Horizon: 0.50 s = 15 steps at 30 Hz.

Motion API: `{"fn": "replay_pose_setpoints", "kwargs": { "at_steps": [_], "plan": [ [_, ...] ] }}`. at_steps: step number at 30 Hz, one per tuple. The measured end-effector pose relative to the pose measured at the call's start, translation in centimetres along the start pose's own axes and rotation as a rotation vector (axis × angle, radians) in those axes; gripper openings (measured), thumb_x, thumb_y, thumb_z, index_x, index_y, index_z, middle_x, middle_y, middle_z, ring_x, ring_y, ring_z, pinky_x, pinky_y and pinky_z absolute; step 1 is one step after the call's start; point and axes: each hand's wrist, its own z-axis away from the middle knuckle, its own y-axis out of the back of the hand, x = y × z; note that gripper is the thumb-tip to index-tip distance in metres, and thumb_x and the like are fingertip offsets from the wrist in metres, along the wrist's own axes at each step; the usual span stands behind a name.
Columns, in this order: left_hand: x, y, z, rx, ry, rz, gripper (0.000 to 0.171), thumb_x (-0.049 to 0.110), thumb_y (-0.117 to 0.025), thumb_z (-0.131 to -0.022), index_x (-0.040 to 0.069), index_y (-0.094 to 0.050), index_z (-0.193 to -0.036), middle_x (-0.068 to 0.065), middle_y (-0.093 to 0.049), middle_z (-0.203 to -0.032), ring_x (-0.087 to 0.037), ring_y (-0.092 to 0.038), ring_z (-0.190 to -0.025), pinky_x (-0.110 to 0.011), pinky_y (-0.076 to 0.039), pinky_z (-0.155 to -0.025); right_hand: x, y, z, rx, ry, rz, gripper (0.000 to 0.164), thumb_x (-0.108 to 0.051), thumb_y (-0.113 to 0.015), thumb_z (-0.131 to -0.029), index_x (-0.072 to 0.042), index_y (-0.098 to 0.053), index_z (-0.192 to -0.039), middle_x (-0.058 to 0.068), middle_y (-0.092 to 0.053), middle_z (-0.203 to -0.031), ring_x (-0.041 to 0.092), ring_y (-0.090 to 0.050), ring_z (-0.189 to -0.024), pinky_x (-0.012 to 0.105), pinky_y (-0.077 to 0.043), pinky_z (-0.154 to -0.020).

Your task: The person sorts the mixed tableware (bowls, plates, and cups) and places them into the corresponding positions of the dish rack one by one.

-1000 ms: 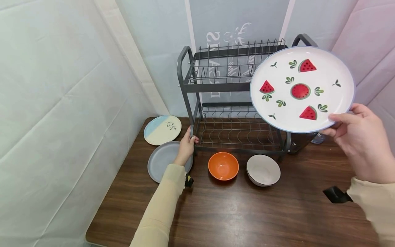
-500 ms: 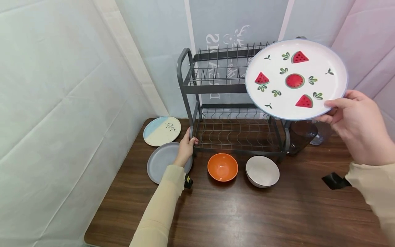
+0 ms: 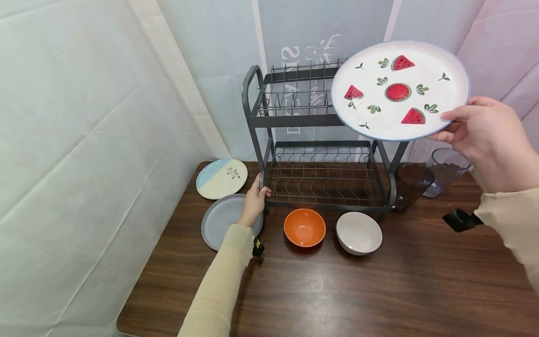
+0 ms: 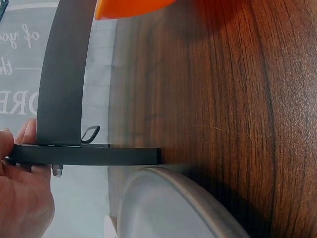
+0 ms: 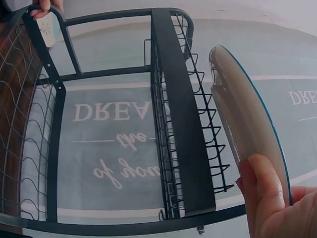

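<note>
My right hand (image 3: pixel 488 126) pinches the lower right rim of a large white plate (image 3: pixel 379 112) painted with watermelon slices and green leaves. The plate is in the air, overlapping the upper right of the black two-tier dish rack (image 3: pixel 294 121) in the head view. In the right wrist view the plate (image 5: pixel 250 119) shows edge-on beside the wires of the rack's upper tier, thumb and fingers on opposite faces. My left hand (image 3: pixel 254 199) grips the rack's lower left side post, its fingers curled round the bar. In the left wrist view the left hand (image 4: pixel 25 183) holds that same black frame.
A blue-and-cream plate (image 3: pixel 221 179) and a grey plate (image 3: pixel 223 220) lie left of the rack. In front of it stand an orange bowl (image 3: pixel 304 227) and a white bowl (image 3: pixel 359 233). A dark glass (image 3: pixel 412 182) and a clear glass (image 3: pixel 448 166) are at the rack's right.
My right hand has moved up and slightly left with the watermelon plate, which now lies flatter in view. The glasses have come into sight below it. My left hand keeps its grip on the rack.
</note>
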Motion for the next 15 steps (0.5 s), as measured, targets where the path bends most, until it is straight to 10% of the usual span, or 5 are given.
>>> {"fn": "replay_pose_setpoints", "kwargs": {
  "at_steps": [15],
  "plan": [
    [0.3,0.0,0.0,0.001,0.025,-0.010,0.051,0.018,-0.037,-0.095,0.027,-0.016,-0.140,-0.003,-0.062,-0.089,-0.018,-0.058,-0.082,-0.031,-0.041,-0.075,-3.6,-2.2,-3.6,0.181,-0.079,0.173,0.036,0.013,-0.033,-0.086,-0.022,-0.040,-0.096,0.006,-0.065,-0.069,0.021,-0.065,-0.060,0.046,-0.045,-0.040]
  ]
}}
